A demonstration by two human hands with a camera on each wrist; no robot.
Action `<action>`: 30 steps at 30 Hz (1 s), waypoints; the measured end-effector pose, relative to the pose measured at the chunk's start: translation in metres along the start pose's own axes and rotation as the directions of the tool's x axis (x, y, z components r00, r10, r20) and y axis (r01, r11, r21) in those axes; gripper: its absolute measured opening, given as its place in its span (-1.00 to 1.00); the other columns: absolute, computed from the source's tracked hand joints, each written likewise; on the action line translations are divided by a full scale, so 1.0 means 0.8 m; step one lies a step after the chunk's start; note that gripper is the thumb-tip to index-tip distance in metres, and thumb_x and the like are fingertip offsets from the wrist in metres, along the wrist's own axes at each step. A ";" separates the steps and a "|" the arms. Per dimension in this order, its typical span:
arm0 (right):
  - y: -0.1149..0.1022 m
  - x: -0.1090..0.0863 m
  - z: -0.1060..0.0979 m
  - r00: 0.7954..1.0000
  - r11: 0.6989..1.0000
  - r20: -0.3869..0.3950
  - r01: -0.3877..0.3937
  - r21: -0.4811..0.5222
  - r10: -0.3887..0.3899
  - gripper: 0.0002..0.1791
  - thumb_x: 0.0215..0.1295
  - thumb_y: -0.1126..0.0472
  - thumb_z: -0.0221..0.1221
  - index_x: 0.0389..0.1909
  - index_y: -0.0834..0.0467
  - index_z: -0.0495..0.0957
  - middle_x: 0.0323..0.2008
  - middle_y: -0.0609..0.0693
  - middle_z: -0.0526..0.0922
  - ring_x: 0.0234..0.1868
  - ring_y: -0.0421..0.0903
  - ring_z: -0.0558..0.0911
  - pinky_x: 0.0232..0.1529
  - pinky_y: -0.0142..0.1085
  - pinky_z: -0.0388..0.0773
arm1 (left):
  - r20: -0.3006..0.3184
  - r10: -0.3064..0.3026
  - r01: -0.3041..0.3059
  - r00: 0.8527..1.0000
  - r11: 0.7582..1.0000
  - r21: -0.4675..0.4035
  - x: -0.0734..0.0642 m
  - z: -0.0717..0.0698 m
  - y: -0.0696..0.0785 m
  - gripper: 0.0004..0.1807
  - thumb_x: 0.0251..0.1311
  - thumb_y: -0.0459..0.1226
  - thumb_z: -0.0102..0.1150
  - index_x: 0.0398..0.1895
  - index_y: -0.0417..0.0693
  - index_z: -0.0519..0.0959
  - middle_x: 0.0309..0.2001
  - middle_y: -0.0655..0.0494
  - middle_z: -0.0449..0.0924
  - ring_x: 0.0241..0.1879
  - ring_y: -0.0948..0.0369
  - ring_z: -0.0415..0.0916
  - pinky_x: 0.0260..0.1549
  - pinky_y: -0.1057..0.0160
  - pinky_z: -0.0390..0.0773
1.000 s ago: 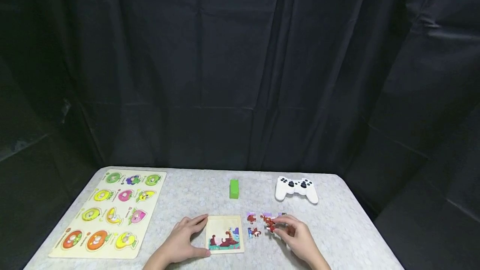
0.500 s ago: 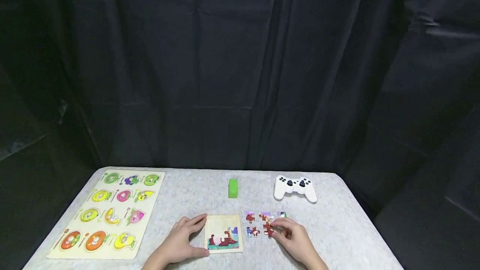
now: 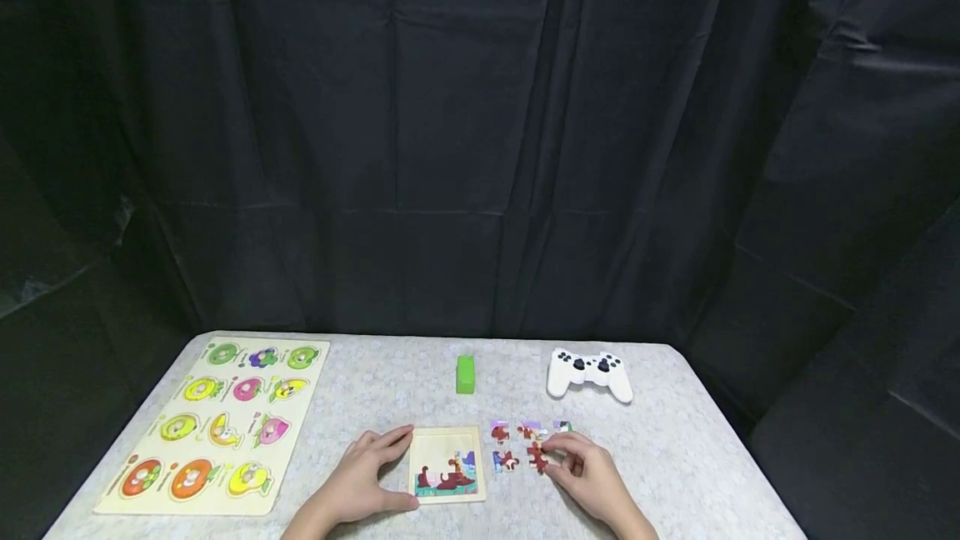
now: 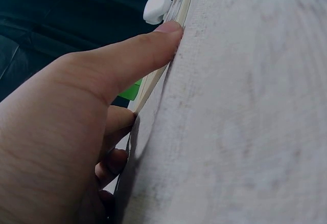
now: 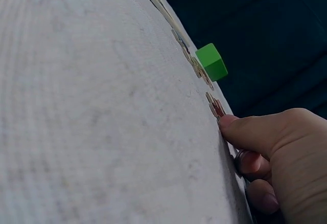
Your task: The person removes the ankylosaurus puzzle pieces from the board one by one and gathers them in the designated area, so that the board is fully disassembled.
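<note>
In the head view, a shallow wooden puzzle tray [image 3: 445, 442] lies on the table with picture pieces fitted along its near side. My left hand [image 3: 362, 477] holds it at the left, index finger at the far corner and thumb at the near one. To the tray's right lie several loose jigsaw pieces [image 3: 506, 461]. My right hand [image 3: 591, 472] pinches a red-brown jigsaw piece [image 3: 537, 457] by its right edge, low at the table; whether the piece is lifted I cannot tell. The right wrist view shows the thumb [image 5: 250, 132] against the piece's edge. Curled fingers hide what lies beneath the right palm.
A fruit puzzle board [image 3: 217, 432] covers the table's left side. Behind the tray stands a green block [image 3: 466, 375]. A white game controller [image 3: 589, 375] lies at the back right. Black cloth [image 3: 465, 148] hangs behind the table [image 3: 697, 457].
My right fingertips have settled on the red-brown piece, which now lies straighter in line with the other loose pieces. The left hand and the tray have kept their places.
</note>
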State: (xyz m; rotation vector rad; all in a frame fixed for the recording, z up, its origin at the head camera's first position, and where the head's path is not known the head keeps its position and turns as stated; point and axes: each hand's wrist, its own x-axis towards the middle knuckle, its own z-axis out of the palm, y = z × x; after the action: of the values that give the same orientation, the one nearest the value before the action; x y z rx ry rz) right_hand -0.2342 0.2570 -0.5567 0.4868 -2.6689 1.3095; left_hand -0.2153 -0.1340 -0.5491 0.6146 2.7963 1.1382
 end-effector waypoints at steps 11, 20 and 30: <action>0.004 0.000 -0.001 0.999 0.999 0.006 -0.041 0.021 0.041 -0.74 0.18 0.31 0.52 -0.10 0.13 0.77 0.00 0.08 0.75 -0.52 -0.36 0.49 -0.45 -0.41 0.51 | 0.005 0.004 -0.004 1.000 1.000 0.000 -0.001 0.003 -0.002 0.09 -0.10 0.20 0.64 0.49 -0.13 0.50 0.56 0.13 0.40 -0.06 0.37 0.27 0.10 0.09 0.41; -0.002 -0.002 -0.004 0.998 0.997 0.017 -0.067 0.048 0.066 -0.69 0.25 0.31 0.47 0.01 0.20 0.73 -0.13 0.02 0.70 -0.52 -0.35 0.50 -0.46 -0.40 0.51 | 0.023 0.000 0.000 1.000 1.000 0.009 0.000 0.004 -0.002 0.09 -0.10 0.22 0.63 0.50 -0.13 0.49 0.56 0.12 0.40 -0.05 0.38 0.27 0.06 0.13 0.38; -0.051 0.026 0.000 0.998 0.989 0.038 -0.058 0.135 0.053 -0.64 0.28 0.37 0.42 0.10 0.26 0.70 -0.01 0.17 0.70 -0.47 -0.31 0.57 -0.47 -0.41 0.50 | 0.026 -0.001 0.001 1.000 1.000 0.020 0.001 -0.001 -0.002 0.10 -0.07 0.24 0.61 0.51 -0.11 0.48 0.56 0.14 0.39 -0.03 0.36 0.27 0.07 0.11 0.38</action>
State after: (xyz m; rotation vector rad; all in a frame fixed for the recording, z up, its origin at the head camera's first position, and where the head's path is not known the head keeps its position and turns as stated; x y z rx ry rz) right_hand -0.2402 0.2289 -0.5208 0.4582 -2.6507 1.5195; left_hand -0.2164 -0.1352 -0.5498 0.6251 2.7892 1.0954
